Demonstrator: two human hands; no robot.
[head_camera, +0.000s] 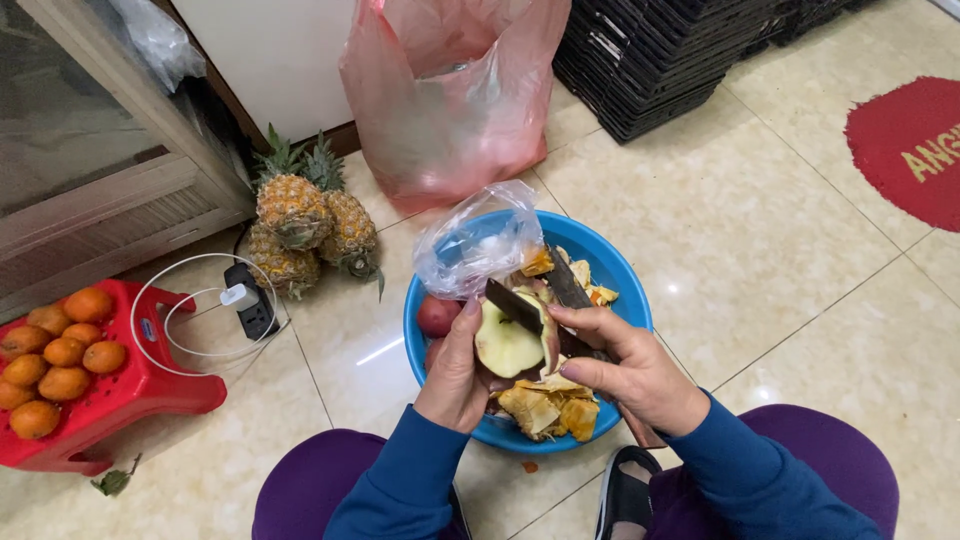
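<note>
My left hand (455, 375) holds a partly peeled apple (507, 345) with pale flesh showing, over a blue basin (615, 272). My right hand (640, 375) grips a dark-bladed knife (520, 307), its blade laid across the top of the apple. The basin holds yellow-orange peelings (548, 408), a whole red apple (437, 315) at its left side, and a second dark knife (568, 283). A clear plastic bag (478, 240) rests on the basin's far rim.
Three pineapples (305, 225) stand on the tiled floor at left. A red stool (140, 385) carries several oranges (55, 355). A power strip with white cable (245, 300) lies nearby. A pink plastic bag (450, 90), black crates (660, 55) and a red mat (910, 145) lie beyond.
</note>
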